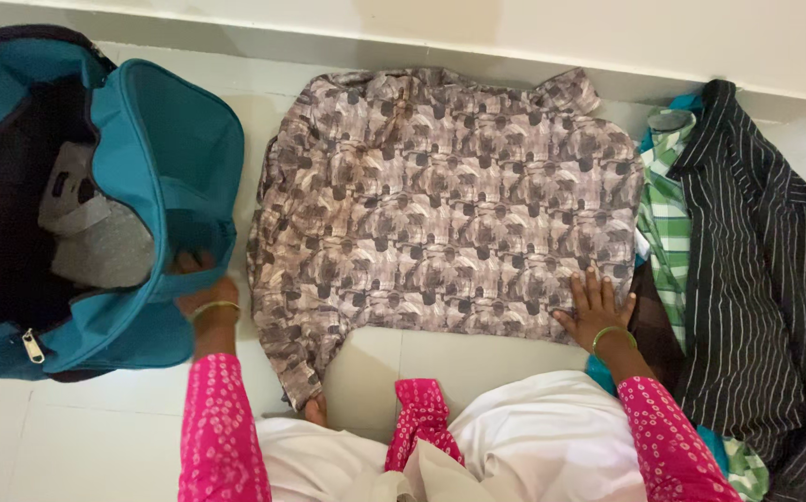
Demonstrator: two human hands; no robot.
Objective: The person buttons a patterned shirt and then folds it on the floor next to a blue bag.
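Tiles [477, 358] of pale floor meet a white wall [607, 37].

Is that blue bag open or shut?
Open. The bag gapes wide, its zipper undone, with grey folded cloth visible inside. The left hand holds its rim.
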